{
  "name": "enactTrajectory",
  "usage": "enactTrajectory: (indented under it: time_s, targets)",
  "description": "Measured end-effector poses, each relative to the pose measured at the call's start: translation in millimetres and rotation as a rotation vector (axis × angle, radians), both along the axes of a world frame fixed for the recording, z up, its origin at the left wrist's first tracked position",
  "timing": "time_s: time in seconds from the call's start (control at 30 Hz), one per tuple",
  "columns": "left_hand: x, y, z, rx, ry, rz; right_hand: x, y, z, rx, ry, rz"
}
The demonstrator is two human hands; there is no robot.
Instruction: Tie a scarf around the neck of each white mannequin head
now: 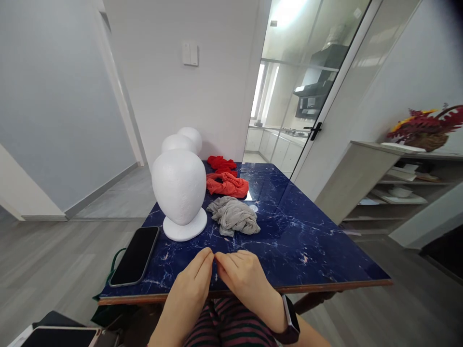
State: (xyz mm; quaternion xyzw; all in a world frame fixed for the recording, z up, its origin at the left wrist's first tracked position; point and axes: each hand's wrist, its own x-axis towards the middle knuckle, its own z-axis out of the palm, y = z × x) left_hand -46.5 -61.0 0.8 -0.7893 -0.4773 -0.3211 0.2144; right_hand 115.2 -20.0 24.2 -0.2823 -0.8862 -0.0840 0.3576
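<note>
My left hand (193, 279) and my right hand (242, 275) rest side by side at the near edge of the dark blue marbled table (307, 241). Their fingers are curled down onto the tabletop, knuckles almost touching, and nothing shows in either. A smartwatch sits on my right wrist. Just beyond the hands lies a crumpled grey cloth (233, 215). A white foam head form (180, 190) stands on its round base to the left of the cloth. Two more white foam heads (183, 140) stand behind it.
A black phone (135, 255) lies at the table's left edge. An orange cloth (227, 184) and a red cloth (221, 164) lie farther back. A glass door to a kitchen is behind the table. Open shelves (398, 188) stand at the right.
</note>
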Motion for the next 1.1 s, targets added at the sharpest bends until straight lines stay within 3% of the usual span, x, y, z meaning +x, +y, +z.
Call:
enactTrajectory:
  time_s: [0.23,0.47,0.57,0.7,0.83,0.97,1.1]
  targets:
    - [-13.7,-2.5,2.9,-0.135,-0.011,-0.121,11.5,12.2,4.8,-0.001,-0.211,0.129]
    - [-14.3,-2.4,4.8,-0.126,0.033,-0.186,18.2,18.8,6.0,-0.070,-0.336,0.226]
    - [-17.9,1.0,1.5,-0.136,-0.046,-0.176,20.5,21.7,5.9,-0.096,-0.353,0.230]
    - [-35.4,16.6,-8.3,-0.175,-0.427,0.038,25.9,40.8,4.6,-0.166,-0.270,0.171]
    - [-59.8,47.5,-20.9,-0.199,-0.857,0.264,25.1,85.5,2.6,-0.305,-0.065,0.096]
    - [-70.8,84.5,-25.6,-0.240,-0.990,0.410,9.6,133.3,-6.7,-0.276,0.060,-0.122]
    - [-69.4,112.9,-27.0,-0.204,-0.975,0.413,-4.2,155.0,-29.5,-0.306,-0.018,-0.297]
